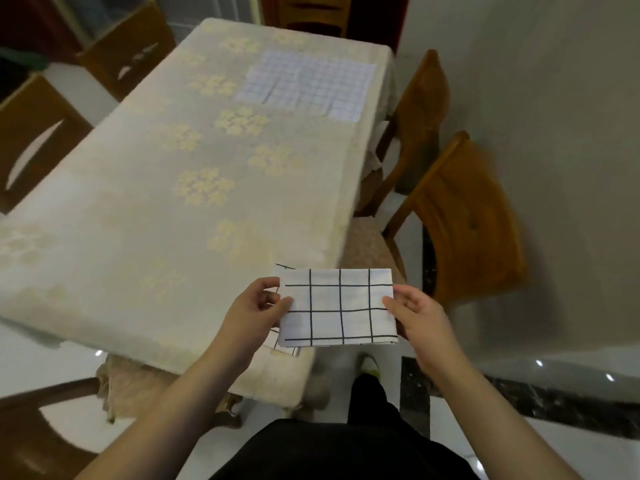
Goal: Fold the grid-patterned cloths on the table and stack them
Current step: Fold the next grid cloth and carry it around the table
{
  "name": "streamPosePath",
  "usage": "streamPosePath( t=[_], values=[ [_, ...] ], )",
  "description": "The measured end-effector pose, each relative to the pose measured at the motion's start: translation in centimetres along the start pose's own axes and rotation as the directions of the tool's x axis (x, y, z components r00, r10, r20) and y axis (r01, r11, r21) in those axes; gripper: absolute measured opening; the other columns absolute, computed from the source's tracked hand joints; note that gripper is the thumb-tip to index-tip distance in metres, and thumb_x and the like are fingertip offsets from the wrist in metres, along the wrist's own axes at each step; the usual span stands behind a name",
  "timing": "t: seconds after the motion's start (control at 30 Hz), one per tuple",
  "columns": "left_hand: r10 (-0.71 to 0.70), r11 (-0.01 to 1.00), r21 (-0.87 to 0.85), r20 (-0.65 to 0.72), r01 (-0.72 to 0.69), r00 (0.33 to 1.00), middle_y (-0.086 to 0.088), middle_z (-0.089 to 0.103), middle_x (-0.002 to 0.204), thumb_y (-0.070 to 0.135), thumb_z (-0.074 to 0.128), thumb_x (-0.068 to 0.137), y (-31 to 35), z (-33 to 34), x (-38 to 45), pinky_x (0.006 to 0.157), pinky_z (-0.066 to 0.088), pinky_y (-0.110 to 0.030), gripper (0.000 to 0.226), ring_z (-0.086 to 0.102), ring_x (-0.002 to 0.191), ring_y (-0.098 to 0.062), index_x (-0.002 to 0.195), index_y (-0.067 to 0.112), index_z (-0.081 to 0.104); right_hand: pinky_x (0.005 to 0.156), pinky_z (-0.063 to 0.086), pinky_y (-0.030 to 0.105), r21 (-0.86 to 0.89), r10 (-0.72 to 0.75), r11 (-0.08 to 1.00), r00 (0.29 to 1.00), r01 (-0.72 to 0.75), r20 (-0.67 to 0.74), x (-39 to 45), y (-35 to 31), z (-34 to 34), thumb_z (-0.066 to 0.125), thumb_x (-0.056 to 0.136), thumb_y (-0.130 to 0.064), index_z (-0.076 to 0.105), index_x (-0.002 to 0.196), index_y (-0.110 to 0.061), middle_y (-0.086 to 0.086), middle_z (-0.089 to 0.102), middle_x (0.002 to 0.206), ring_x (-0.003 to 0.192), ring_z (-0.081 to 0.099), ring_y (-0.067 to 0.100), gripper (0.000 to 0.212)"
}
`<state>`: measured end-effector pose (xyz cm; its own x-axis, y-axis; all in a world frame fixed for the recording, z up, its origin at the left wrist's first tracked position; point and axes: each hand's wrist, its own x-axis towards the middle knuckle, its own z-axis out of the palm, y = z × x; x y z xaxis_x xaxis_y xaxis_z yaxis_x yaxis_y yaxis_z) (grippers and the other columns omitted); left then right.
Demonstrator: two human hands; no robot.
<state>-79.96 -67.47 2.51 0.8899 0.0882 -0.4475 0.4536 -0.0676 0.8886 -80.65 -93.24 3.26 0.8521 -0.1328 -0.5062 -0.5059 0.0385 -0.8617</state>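
A folded white cloth with a wide black grid (337,308) is held in the air over the table's near right corner. My left hand (254,311) pinches its left edge and my right hand (420,315) pinches its right edge. A second cloth with a fine blue grid (308,84) lies spread flat at the far right of the table (138,209), which is covered by a cream cloth with pale yellow flowers.
Two wooden chairs (464,216) stand along the table's right side by the wall. More wooden chairs (38,143) stand on the left and one (52,427) at the near left. My leg and shoe (369,367) show below the held cloth.
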Motion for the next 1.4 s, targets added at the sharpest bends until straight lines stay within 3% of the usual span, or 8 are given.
streamPosePath(
  t=[0.27, 0.37, 0.47, 0.53, 0.63, 0.77, 0.9, 1.4],
  values=[
    [-0.139, 0.989, -0.089, -0.257, 0.12, 0.956, 0.0, 0.062, 0.074, 0.014, 0.066, 0.091, -0.6, 2.8, 0.8, 0.076, 0.053, -0.044, 0.022, 0.059, 0.071, -0.021, 0.113, 0.016, 0.065, 0.07, 0.058, 0.028, -0.273, 0.042, 0.961, 0.942, 0.054, 0.334, 10.8, -4.2, -0.7, 0.064, 0.092, -0.014, 0.064, 0.115, -0.017, 0.013, 0.072, 0.098, 0.086, 0.071, 0.02, 0.024],
    [-0.188, 0.98, -0.131, -0.355, 0.15, 0.916, 0.002, 0.063, 0.074, 0.017, 0.067, 0.091, -1.5, 3.7, 0.6, 0.071, 0.051, -0.037, 0.018, 0.058, 0.071, -0.019, 0.109, 0.015, 0.067, 0.064, 0.056, 0.021, -0.355, 0.059, 0.928, 0.896, 0.114, 0.441, 13.6, -4.4, 0.3, 0.064, 0.092, -0.013, 0.064, 0.115, -0.017, 0.012, 0.072, 0.096, 0.084, 0.071, 0.017, 0.023],
    [-0.275, 0.953, -0.235, -0.412, 0.19, 0.869, -0.012, 0.067, 0.087, 0.018, 0.066, 0.091, -3.0, 4.2, 0.2, 0.074, 0.053, -0.039, 0.015, 0.062, 0.08, -0.026, 0.104, 0.012, 0.067, 0.071, 0.057, 0.027, -0.446, 0.111, 0.882, 0.855, 0.151, 0.507, 15.7, -3.5, 2.1, 0.065, 0.092, -0.014, 0.062, 0.118, -0.013, 0.011, 0.07, 0.094, 0.088, 0.07, 0.022, 0.026],
    [-0.328, 0.925, -0.33, -0.436, 0.191, 0.838, -0.023, 0.068, 0.097, 0.015, 0.066, 0.091, -4.2, 4.3, -0.3, 0.078, 0.055, -0.041, 0.016, 0.065, 0.085, -0.028, 0.105, 0.007, 0.066, 0.076, 0.057, 0.028, -0.491, 0.123, 0.85, 0.836, 0.19, 0.535, 16.6, -2.5, 3.6, 0.066, 0.091, -0.014, 0.062, 0.118, -0.007, 0.007, 0.067, 0.088, 0.085, 0.067, 0.021, 0.028],
    [-0.416, 0.869, -0.459, -0.475, 0.185, 0.776, -0.02, 0.068, 0.096, 0.011, 0.064, 0.093, -6.1, 4.9, -1.2, 0.069, 0.058, -0.03, 0.008, 0.067, 0.086, -0.027, 0.1, 0.007, 0.064, 0.06, 0.047, 0.01, -0.543, 0.126, 0.8, 0.813, 0.256, 0.569, 16.7, -1.4, 5.8, 0.066, 0.092, -0.013, 0.061, 0.11, -0.01, 0.0, 0.064, 0.083, 0.074, 0.06, 0.009, 0.019],
    [-0.493, 0.83, -0.52, -0.521, 0.199, 0.697, -0.014, 0.066, 0.091, 0.015, 0.066, 0.091, -9.7, 5.7, -2.1, 0.071, 0.056, -0.03, 0.015, 0.065, 0.09, -0.029, 0.103, 0.007, 0.064, 0.075, 0.051, 0.027, -0.648, 0.168, 0.671, 0.778, 0.36, 0.606, 16.4, 0.3, 7.6, 0.064, 0.093, -0.023, 0.065, 0.111, -0.01, 0.004, 0.069, 0.1, 0.087, 0.063, 0.015, 0.022],
    [-0.535, 0.759, -0.643, -0.522, 0.106, 0.664, -0.015, 0.072, 0.097, 0.01, 0.064, 0.092, -11.7, 5.9, -2.6, 0.071, 0.057, -0.031, 0.013, 0.07, 0.088, -0.025, 0.104, 0.004, 0.066, 0.078, 0.042, 0.026, -0.685, 0.142, 0.589, 0.779, 0.43, 0.611, 15.9, 0.9, 8.9, 0.064, 0.093, -0.022, 0.065, 0.114, -0.005, 0.005, 0.065, 0.1, 0.091, 0.059, 0.018, 0.027],
    [-0.556, 0.778, -0.615, -0.576, 0.129, 0.599, -0.015, 0.07, 0.1, 0.011, 0.065, 0.092, -12.2, 4.7, 0.1, 0.086, 0.057, -0.037, 0.015, 0.067, 0.094, -0.027, 0.103, 0.002, 0.067, 0.076, 0.046, 0.028, -0.7, 0.076, 0.479, 0.769, 0.53, 0.635, 18.9, 0.4, 12.2, 0.066, 0.091, -0.028, 0.065, 0.1, -0.016, 0.001, 0.066, 0.092, 0.086, 0.06, 0.018, 0.015]
  ],
)
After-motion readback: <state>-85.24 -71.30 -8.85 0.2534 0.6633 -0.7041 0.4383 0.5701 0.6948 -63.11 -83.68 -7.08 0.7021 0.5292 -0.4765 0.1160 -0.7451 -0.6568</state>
